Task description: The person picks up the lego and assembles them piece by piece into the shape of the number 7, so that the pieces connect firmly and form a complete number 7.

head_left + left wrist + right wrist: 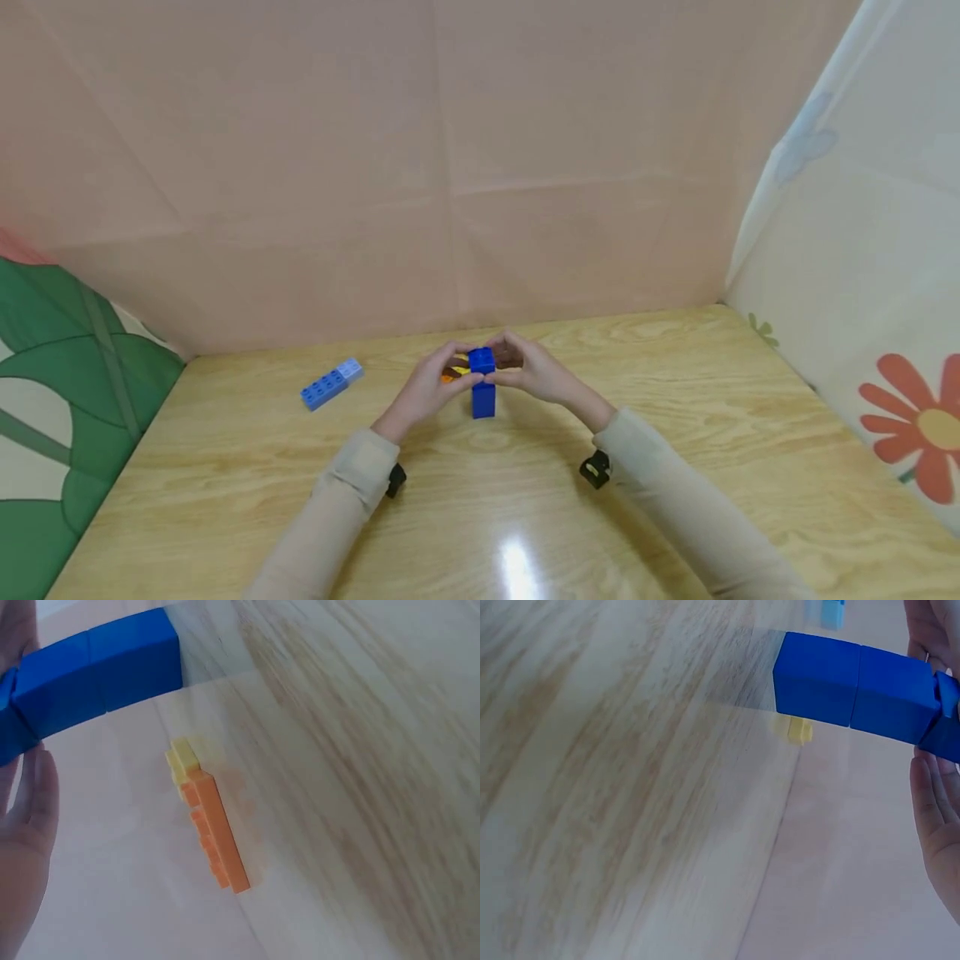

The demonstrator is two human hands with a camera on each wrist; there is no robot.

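A stack of dark blue toy bricks [483, 402] stands upright on the table. At its top is a blue brick [482, 360], pinched from the left by my left hand [429, 385] and from the right by my right hand [538, 375]. Both thumbs lie on its near side, with the other fingers curved around behind. In the right wrist view the top brick [946, 720] sits slightly askew against the two lower bricks [817, 679], a narrow gap showing at the joint. The left wrist view shows the same lower bricks [135, 660] lined up.
Behind the stack lie an orange brick [217, 832] and a yellow brick [185, 759], end to end. A blue brick [325, 389] joined to a paler one [349, 369] lies at the left. A pinkish cloth wall [450, 167] borders the wooden table [225, 467] at the back.
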